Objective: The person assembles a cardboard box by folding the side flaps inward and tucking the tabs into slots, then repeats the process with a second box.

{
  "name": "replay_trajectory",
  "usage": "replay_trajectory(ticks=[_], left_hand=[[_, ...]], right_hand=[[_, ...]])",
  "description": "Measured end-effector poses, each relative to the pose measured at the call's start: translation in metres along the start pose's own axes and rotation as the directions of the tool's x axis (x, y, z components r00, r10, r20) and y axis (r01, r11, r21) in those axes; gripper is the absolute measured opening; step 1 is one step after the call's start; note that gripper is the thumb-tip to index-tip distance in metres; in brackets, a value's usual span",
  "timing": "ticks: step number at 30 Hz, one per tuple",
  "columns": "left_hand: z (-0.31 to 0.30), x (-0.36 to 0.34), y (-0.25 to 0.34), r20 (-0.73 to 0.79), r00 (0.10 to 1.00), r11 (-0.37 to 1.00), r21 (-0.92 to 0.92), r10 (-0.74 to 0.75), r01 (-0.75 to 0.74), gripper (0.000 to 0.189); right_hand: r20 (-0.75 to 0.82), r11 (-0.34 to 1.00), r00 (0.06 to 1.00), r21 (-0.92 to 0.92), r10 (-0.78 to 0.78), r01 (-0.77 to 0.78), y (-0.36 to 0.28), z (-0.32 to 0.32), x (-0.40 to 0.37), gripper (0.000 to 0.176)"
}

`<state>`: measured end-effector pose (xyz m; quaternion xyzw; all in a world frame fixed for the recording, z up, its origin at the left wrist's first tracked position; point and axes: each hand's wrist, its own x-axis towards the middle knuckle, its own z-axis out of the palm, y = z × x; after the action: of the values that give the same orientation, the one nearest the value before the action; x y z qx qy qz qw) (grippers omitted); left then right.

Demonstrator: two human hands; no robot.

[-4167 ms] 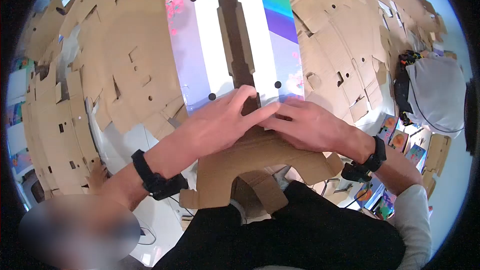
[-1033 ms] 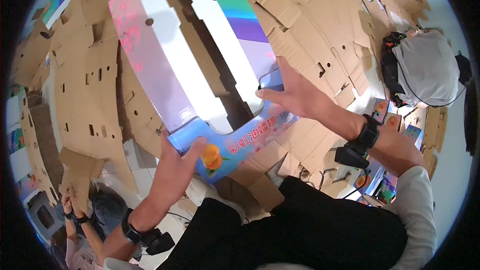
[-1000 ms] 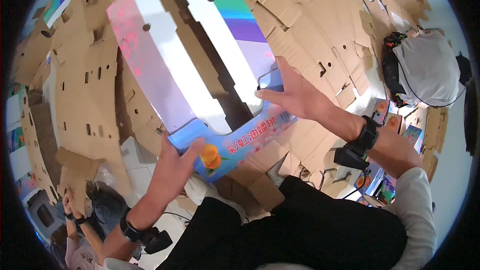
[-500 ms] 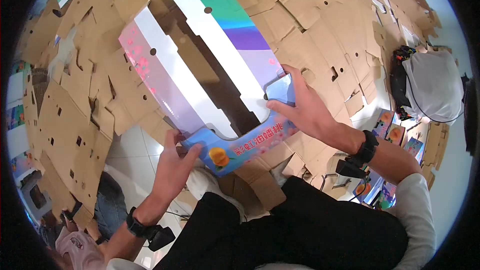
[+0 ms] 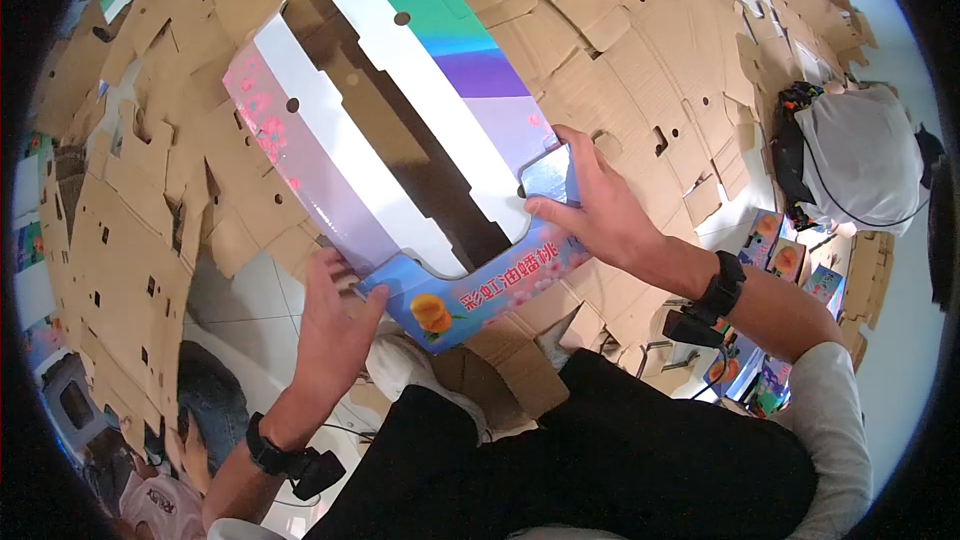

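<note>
A colourful cardboard box [image 5: 470, 290] with a long opening in its top is tilted in front of me. Its near end is blue, with red characters and a peach picture. My right hand [image 5: 605, 205] grips the near right corner, with the thumb on a shiny blue corner flap [image 5: 552, 177]. At the near left corner is my left hand [image 5: 338, 325], thumb and fingers around the box edge. Some fingertips of both hands are hidden by the box.
Flattened brown cardboard [image 5: 620, 50] lies beyond and around the box. Printed boxes [image 5: 785, 260] are at the right, near a person in a light top [image 5: 865, 155]. Another person in a pink shirt [image 5: 160, 505] is at lower left.
The box has shifted slightly left in view, both hands moving with it. The left hand's fingers look a little more extended. At lower left, the other person has moved slightly and an arm shows.
</note>
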<state>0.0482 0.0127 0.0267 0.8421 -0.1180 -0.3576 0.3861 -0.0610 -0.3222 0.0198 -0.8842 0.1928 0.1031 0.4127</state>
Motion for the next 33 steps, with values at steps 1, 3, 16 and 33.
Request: replay_trajectory(ticks=[1, 3, 16, 33], left_hand=[[0.000, 0.000, 0.004, -0.076, 0.989, 0.983, 0.143, 0.128, -0.116, 0.053], [-0.003, 0.005, 0.010, -0.159, 0.933, 0.901, 0.352, 0.323, -0.252, 0.060], [-0.021, 0.044, 0.022, 0.067, 0.829, 0.551, 0.717, 0.555, -0.427, 0.070], [-0.025, 0.052, 0.023, 0.105, 0.796, 0.480, 0.748, 0.596, -0.458, 0.069]], right_hand=[[0.000, 1.000, 1.000, 0.000, 0.002, -0.002, 0.000, 0.000, 0.000, 0.086], [0.008, 1.000, 1.000, 0.019, 0.011, -0.011, 0.000, -0.001, 0.001, 0.086], [0.005, 0.999, 0.999, -0.013, -0.053, 0.053, 0.008, 0.000, 0.001, 0.085], [0.050, 0.998, 0.999, 0.055, 0.020, -0.023, 0.002, -0.004, 0.002, 0.085]])
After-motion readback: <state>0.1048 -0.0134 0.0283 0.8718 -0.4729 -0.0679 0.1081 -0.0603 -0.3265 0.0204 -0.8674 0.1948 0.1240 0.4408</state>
